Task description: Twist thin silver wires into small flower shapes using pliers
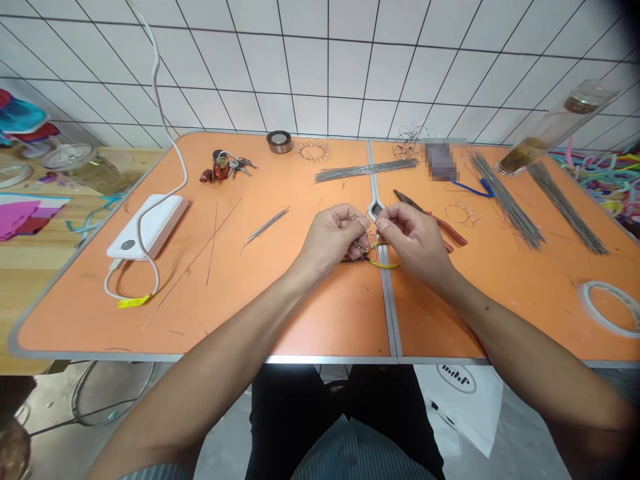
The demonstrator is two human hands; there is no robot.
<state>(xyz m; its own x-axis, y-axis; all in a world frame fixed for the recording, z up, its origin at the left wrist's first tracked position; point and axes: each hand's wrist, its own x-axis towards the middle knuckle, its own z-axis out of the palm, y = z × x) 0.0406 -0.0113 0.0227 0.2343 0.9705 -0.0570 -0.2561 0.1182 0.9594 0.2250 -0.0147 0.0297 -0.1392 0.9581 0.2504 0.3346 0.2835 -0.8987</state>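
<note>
Near the middle of the orange table [300, 320], my left hand [340, 233] pinches a thin bent wire piece [354, 217] between thumb and fingers. My right hand [411, 235] is closed just to the right, thumb against fingertips; what it holds is too small to tell. Beneath and between the hands lie yellow-handled pliers [384, 266], partly hidden by my left hand. Pliers with red handles [453, 230] rest beyond my right hand. A bundle of straight wires [365, 171] lies farther back, with wire rings [313, 151] behind it.
A white power bank [146, 228] with a cable sits left, keys [235, 164] behind it. Dark tape [279, 141] stands at the back. More wire bundles [507, 200], a tilted clear tube [550, 130] and a white tape roll [590, 307] are right.
</note>
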